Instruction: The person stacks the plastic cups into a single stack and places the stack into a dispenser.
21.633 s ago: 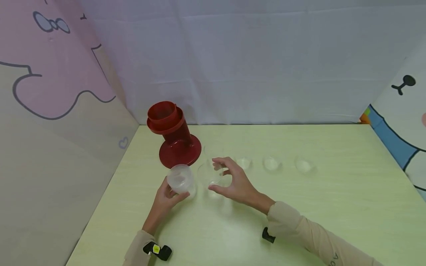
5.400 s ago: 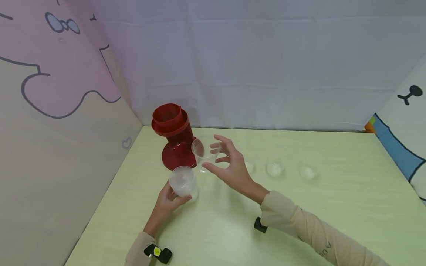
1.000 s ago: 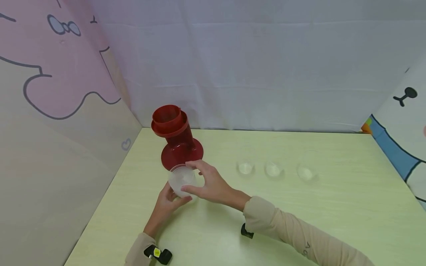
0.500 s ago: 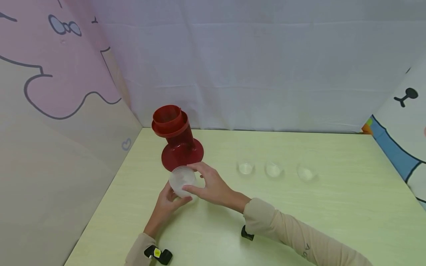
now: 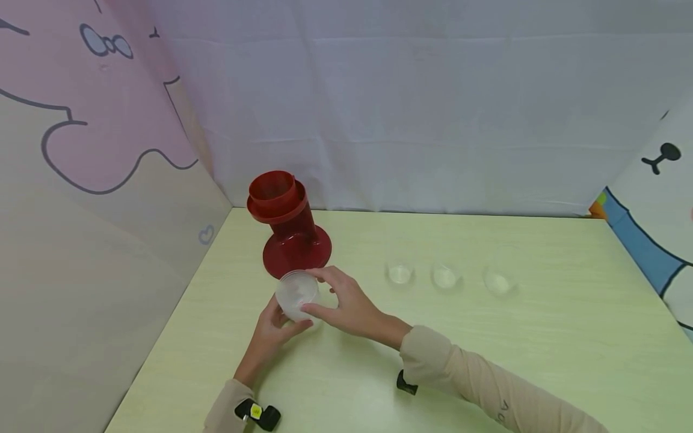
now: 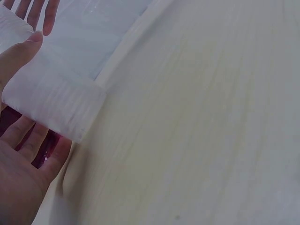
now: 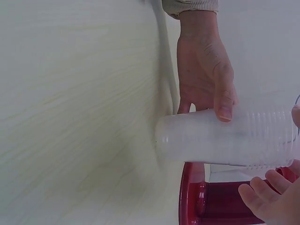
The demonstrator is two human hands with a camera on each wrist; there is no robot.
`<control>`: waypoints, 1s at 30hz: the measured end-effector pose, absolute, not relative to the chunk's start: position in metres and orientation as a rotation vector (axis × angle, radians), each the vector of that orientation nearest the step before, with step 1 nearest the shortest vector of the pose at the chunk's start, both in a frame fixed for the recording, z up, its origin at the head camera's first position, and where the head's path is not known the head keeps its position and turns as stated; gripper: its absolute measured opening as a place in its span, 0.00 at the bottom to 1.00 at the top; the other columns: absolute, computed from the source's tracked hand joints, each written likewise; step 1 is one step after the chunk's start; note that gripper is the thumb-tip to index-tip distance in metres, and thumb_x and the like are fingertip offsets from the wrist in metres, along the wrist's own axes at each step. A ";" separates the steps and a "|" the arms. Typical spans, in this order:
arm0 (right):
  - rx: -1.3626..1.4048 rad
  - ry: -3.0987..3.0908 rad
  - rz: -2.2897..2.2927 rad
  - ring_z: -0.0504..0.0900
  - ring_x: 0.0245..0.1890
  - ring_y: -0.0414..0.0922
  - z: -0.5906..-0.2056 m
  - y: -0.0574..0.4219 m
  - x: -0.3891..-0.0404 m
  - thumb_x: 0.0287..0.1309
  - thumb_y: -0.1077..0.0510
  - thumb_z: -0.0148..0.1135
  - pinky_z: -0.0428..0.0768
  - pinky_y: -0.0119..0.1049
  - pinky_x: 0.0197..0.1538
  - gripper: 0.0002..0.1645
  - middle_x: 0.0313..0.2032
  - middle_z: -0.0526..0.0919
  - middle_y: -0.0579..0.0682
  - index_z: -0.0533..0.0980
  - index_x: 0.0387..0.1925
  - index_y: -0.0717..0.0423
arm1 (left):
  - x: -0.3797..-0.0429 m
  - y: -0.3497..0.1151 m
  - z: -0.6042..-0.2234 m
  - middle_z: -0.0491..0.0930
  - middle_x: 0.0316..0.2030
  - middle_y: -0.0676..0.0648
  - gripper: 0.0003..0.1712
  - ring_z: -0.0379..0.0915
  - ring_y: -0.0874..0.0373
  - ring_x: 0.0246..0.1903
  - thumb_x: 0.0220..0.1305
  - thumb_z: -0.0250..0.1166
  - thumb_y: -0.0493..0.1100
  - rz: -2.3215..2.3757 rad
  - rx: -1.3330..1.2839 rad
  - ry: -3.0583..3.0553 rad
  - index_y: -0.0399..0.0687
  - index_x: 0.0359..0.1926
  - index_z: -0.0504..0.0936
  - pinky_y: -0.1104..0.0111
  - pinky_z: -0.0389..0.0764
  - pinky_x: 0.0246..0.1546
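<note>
Head view: left hand [image 5: 271, 331] grips the stack of cups [image 5: 295, 293], nearer the table's [image 5: 568, 337] left edge than its right; right hand [image 5: 353, 308] straddles its top, whether pinching I cannot tell; parting rims gently, without squeezing, seems best.

My right fingers [image 5: 330, 276], which held a clear cup apart, have come in to the cup stack [image 5: 294, 293] (and just edged slightly rightward).

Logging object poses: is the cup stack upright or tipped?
Upright: the plastic cup stack shows its rims uppermost in head view, the left hand gripping its side.
</note>
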State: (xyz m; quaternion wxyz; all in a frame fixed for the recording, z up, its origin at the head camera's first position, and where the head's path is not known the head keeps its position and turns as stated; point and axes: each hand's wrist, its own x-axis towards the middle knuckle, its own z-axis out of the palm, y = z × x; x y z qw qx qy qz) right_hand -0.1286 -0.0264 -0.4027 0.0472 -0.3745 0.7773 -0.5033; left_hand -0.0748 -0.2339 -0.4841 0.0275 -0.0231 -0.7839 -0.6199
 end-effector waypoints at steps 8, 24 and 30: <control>-1.114 2.399 -1.564 0.70 0.50 0.36 -0.405 -0.021 -0.127 0.52 0.46 0.69 0.77 0.35 0.47 0.35 0.55 0.73 0.39 0.69 0.61 0.46 | -0.074 -0.233 -0.483 0.68 0.61 0.55 0.45 0.65 0.58 0.60 0.51 0.74 0.40 -1.898 -0.071 -2.421 0.66 0.66 0.61 0.67 0.71 0.57; -1.087 2.459 -1.644 0.72 0.52 0.38 -0.408 -0.004 -0.123 0.50 0.47 0.71 0.78 0.36 0.48 0.35 0.54 0.73 0.38 0.70 0.60 0.47 | -0.074 -0.234 -0.485 0.68 0.60 0.55 0.45 0.66 0.58 0.60 0.50 0.74 0.41 -1.873 -0.067 -2.438 0.65 0.66 0.61 0.60 0.70 0.59; -1.062 2.461 -1.690 0.73 0.53 0.42 -0.412 0.002 -0.121 0.50 0.48 0.71 0.79 0.38 0.48 0.35 0.54 0.74 0.39 0.70 0.59 0.48 | -0.074 -0.233 -0.484 0.69 0.60 0.55 0.45 0.66 0.57 0.59 0.50 0.74 0.42 -1.874 -0.054 -2.442 0.64 0.66 0.62 0.61 0.70 0.59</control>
